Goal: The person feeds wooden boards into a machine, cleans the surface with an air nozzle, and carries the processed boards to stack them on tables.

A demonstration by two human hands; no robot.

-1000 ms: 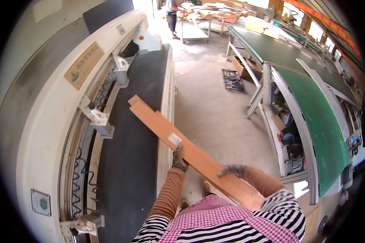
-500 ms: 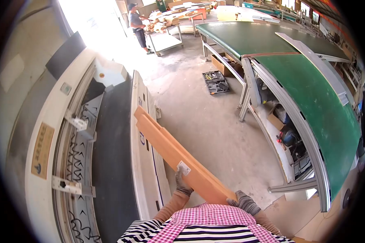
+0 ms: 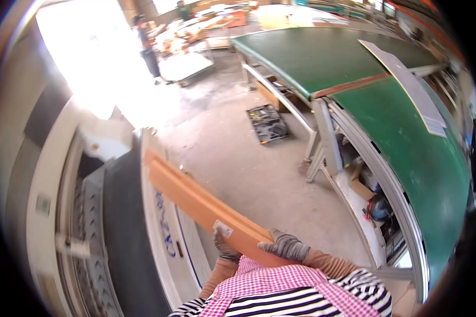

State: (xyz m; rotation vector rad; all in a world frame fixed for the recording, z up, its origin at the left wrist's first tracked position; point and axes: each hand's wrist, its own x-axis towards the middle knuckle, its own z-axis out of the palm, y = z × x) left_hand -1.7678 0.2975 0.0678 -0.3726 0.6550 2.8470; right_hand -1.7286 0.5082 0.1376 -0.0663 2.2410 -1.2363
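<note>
Long orange-brown boards, two or so laid together, slant across my front with the far end up and to the left. A white label is stuck on their side. My left hand, in a grey glove, grips the lower left side just below that label. Over the near end lies my right hand, also gloved in grey, its fingers on top of the boards and its thumb side hidden. The boards' nearest end is against my checked apron.
At left stands a white machine with a black belt. On the right a green-topped table carries a grey strip. An open tool case lies on the floor. Near a loaded cart stands another person.
The view has turned and shifted. The boards sit lower and further left, and my right hand has moved from their end corner to further along the top.
</note>
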